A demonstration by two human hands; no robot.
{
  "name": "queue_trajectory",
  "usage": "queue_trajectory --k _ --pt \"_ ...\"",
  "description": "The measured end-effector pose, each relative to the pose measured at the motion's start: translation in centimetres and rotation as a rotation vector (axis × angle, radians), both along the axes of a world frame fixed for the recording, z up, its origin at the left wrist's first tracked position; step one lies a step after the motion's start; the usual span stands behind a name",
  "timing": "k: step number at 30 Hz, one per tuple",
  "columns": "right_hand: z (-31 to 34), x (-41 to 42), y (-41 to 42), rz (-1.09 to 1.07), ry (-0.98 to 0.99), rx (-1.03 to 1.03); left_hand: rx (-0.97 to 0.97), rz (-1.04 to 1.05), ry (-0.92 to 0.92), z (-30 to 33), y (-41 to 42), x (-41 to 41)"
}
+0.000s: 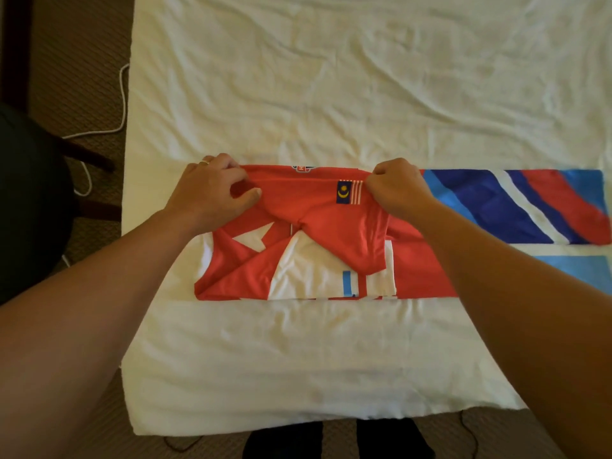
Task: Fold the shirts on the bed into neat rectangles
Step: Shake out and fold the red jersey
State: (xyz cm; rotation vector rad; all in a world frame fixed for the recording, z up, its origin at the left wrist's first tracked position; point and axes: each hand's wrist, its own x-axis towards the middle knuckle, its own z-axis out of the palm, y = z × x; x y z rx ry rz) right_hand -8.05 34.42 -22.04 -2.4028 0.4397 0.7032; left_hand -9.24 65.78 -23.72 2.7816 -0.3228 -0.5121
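The left hand (212, 187) pinches the far-left corner of the red shirt (318, 233); the right hand's (397, 187) grip pinches the same far edge beside the flag patch (349, 191). The shirt's long axis runs left–right across the bed (331, 77), trailing past the right grip. Open sheet lies beyond both grips and toward the person.

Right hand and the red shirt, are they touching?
Touching. The head view shows the right hand pinching the folded top edge of the red shirt beside its flag patch.

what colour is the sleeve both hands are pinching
Red sleeve, bearing a small flag patch; head view.
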Motion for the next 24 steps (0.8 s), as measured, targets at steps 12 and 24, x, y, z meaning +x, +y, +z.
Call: queue_trajectory --k 12,24 --pt "-2.0 1.4 -1.0 -0.029 -0.113 -0.061 -0.022 0.176 -0.046 -1.0 -0.4 1.9" --pt "-3.0 -3.3 -0.6 -0.022 -0.527 -0.149 0.067 -0.115 -0.195 0.0 -4.6 0.0"
